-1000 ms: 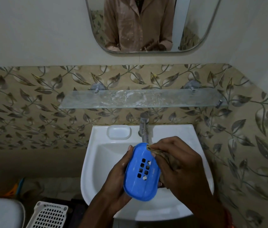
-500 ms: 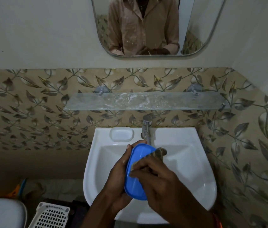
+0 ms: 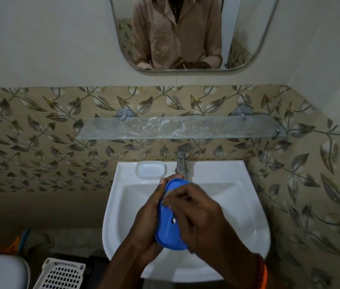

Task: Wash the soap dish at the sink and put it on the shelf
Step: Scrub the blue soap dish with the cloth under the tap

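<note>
Hands together over the sink (image 3: 254, 207): left hand (image 3: 147, 223) clamped on blue soap dish (image 3: 168, 230) edge, right hand (image 3: 196, 213) pressed across its face w/ fingers rubbing, so wet plastic could slip into the basin, or drip onto the bare glass shelf (image 3: 177, 127) above.

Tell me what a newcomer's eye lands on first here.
The bright blue soap dish, held over the white sink by the left hand while the right hand rubs it. Above the tap, a bare glass shelf spans the leaf-patterned tiles.
</note>
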Demonstrator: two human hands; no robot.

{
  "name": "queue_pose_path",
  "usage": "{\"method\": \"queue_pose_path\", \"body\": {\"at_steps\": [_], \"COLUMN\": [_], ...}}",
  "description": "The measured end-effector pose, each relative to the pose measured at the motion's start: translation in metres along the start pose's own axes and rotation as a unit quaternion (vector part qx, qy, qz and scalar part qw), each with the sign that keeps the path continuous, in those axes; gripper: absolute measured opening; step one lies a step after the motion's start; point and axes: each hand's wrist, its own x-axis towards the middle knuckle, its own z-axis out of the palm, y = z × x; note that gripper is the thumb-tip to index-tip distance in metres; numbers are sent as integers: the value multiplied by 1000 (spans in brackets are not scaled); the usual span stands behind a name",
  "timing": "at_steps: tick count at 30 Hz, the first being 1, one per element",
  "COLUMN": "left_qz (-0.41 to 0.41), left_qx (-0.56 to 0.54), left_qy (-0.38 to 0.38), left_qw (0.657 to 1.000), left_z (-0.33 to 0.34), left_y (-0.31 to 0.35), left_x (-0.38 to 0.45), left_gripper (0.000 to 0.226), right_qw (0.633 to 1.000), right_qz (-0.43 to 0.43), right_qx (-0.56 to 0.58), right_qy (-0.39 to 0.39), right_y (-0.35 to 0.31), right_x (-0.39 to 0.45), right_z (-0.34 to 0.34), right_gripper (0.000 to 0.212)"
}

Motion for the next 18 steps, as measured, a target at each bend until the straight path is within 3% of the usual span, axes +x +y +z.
{"method": "queue_pose_path", "body": {"at_steps": [2, 4, 9, 18], "left_qz": [7, 19, 67, 35], "left_qx": [6, 5, 24, -9], "left_qy": [9, 24, 68, 73], "left_qw": [1000, 1000, 995, 997], "left_z": [1, 1, -2, 0], "left_y": [-3, 0, 9, 4], "left_x": [-1, 0, 2, -1], "left_gripper": [48, 47, 41, 44], "right_qw": [997, 996, 995, 991], "right_qz": [51, 59, -22, -17], "right_qx": [20, 42, 76, 33], "right_qy": [57, 59, -61, -127], "right_y": [5, 0, -18, -5], "right_x": [13, 11, -29, -42], "right_z": [-3, -1, 14, 8], "right_gripper": [21, 21, 23, 23]}}
